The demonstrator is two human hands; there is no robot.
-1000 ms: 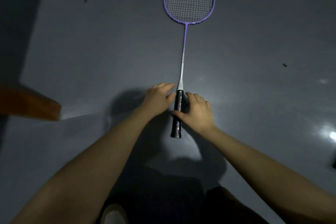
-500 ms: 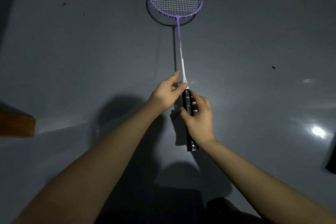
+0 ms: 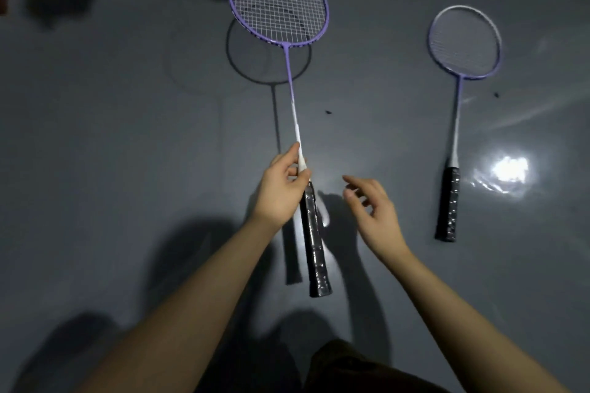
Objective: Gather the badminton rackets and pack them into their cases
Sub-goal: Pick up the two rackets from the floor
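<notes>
My left hand (image 3: pixel 282 190) grips a purple-and-white badminton racket (image 3: pixel 291 92) at the top of its black handle and holds it off the grey floor, head pointing away from me. Its shadow falls on the floor just to the left. My right hand (image 3: pixel 373 210) hovers beside the handle with fingers apart, holding nothing. A second purple racket (image 3: pixel 457 112) with a black grip lies flat on the floor to the right, head away from me. No racket case is in view.
The glossy grey floor (image 3: pixel 127 137) carries a bright light reflection (image 3: pixel 507 169) at the right. Dark shapes sit along the far edge at the top. Small dark specks lie on the floor. My dark trouser leg shows at the bottom.
The racket has been lifted from the floor. My right hand has let go of the handle and opened; my left hand now holds it alone. The view has shifted, revealing the second racket.
</notes>
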